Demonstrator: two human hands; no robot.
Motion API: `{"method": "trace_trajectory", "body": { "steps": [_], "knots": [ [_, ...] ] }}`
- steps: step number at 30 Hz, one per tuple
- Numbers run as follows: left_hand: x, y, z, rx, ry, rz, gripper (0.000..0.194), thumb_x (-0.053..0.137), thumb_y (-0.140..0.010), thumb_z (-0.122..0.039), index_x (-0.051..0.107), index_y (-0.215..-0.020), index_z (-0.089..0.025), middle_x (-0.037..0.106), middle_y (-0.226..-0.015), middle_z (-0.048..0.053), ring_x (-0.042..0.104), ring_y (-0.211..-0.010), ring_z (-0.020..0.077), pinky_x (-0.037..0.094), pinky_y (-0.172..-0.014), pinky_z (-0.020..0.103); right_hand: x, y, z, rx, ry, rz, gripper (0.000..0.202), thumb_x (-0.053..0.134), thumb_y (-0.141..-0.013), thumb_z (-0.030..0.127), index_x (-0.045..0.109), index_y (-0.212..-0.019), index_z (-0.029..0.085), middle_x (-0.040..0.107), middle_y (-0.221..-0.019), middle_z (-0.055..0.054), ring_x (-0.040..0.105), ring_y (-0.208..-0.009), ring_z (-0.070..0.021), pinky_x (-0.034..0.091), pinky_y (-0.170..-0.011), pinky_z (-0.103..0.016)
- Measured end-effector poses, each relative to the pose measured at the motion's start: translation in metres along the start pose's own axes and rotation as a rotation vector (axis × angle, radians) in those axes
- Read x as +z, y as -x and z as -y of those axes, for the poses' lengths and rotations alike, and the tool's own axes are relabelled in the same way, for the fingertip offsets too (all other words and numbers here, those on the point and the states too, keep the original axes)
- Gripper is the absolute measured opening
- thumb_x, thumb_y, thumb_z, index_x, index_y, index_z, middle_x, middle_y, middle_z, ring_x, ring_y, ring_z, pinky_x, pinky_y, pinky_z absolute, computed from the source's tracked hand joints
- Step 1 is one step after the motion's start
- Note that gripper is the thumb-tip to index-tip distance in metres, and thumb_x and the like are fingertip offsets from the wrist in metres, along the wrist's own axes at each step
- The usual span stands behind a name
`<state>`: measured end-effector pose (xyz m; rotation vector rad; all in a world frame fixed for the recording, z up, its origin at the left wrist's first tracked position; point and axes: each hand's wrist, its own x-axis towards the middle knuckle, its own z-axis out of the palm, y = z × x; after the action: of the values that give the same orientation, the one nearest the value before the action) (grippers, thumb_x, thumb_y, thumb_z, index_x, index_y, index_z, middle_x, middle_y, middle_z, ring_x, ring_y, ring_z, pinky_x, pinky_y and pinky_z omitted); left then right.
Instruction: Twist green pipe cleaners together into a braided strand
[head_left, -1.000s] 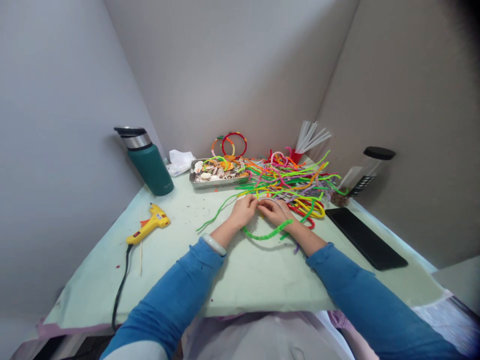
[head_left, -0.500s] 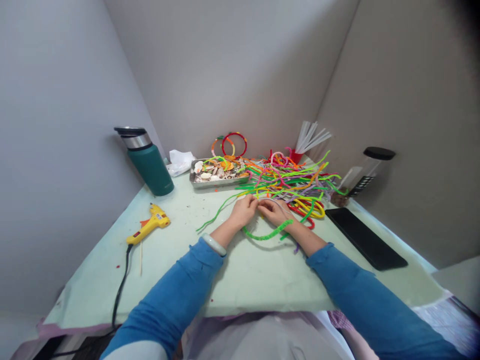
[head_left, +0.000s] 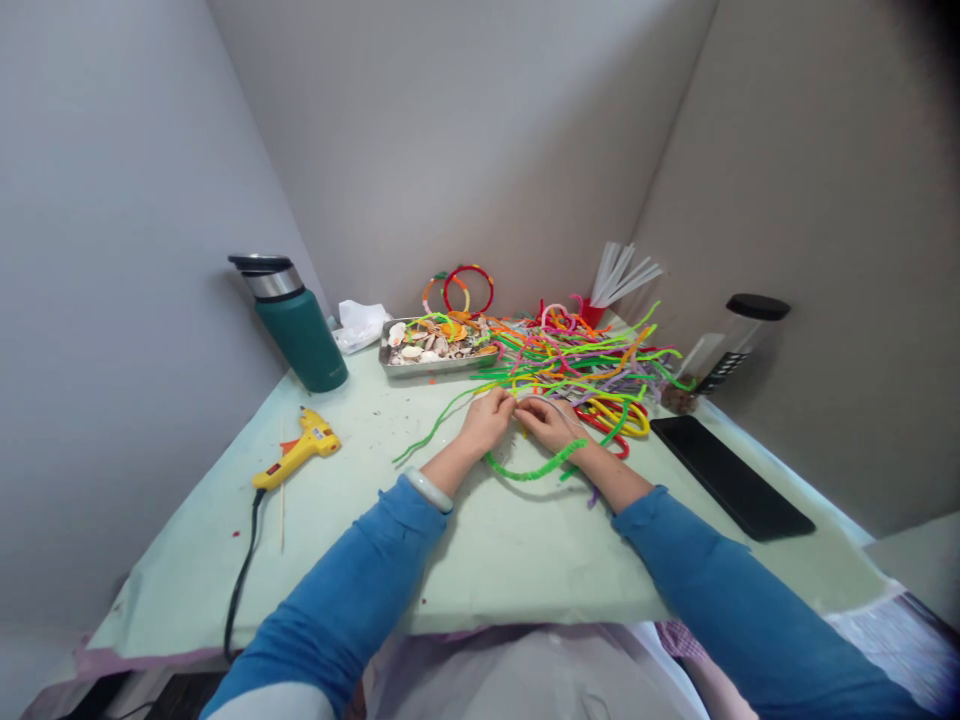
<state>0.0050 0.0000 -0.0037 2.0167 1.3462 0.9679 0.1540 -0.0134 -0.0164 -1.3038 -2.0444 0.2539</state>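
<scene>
Both hands meet at mid-table around a thin hoop, partly wrapped in fuzzy green pipe cleaner (head_left: 534,473); a bare white stretch of it shows over the right hand. My left hand (head_left: 487,420) pinches the hoop's far side with closed fingers. My right hand (head_left: 547,422) is closed too, its fingertips touching the same spot, with the hoop resting against its wrist. A bit of yellow shows between the fingertips, partly hidden. Just beyond the hands lies a tangled heap of coloured pipe cleaners (head_left: 577,360). A long green strand (head_left: 435,428) extends left of my left hand.
A metal tray (head_left: 439,370) of shells stands behind, with two wrapped rings (head_left: 491,290) leaning at the wall. At left are a green bottle (head_left: 307,340) and a yellow glue gun (head_left: 300,452) with its cord. A black phone (head_left: 731,478) and clear container (head_left: 739,340) are at right.
</scene>
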Motion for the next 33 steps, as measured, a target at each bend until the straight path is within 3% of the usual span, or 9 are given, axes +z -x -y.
{"method": "trace_trajectory", "body": {
  "steps": [8,33],
  "knots": [
    [0.0038,-0.0014,0.0036,-0.018,0.039,-0.044,0.015,0.043,-0.08,-0.026,0.055,-0.08,-0.016,0.056,-0.064,-0.001,0.047,-0.063,0.01,0.036,-0.061,0.021,-0.0003,0.0002,-0.0001,-0.019,-0.003,-0.005,0.023,0.044,-0.082,0.033,0.061,-0.074,0.019,0.057,-0.061,0.001,0.049,-0.057,-0.0115,0.033,-0.054,-0.021],
    [-0.0008,0.0004,-0.0022,0.012,0.032,-0.036,0.018,0.042,-0.08,-0.025,0.054,-0.071,-0.016,0.054,-0.062,-0.002,0.046,-0.061,0.0094,0.034,-0.059,0.021,-0.0013,0.0001,0.0014,0.018,-0.023,-0.008,0.026,0.045,-0.082,0.037,0.064,-0.077,0.019,0.061,-0.063,0.0,0.051,-0.058,-0.0122,0.036,-0.056,-0.022]
  ]
}}
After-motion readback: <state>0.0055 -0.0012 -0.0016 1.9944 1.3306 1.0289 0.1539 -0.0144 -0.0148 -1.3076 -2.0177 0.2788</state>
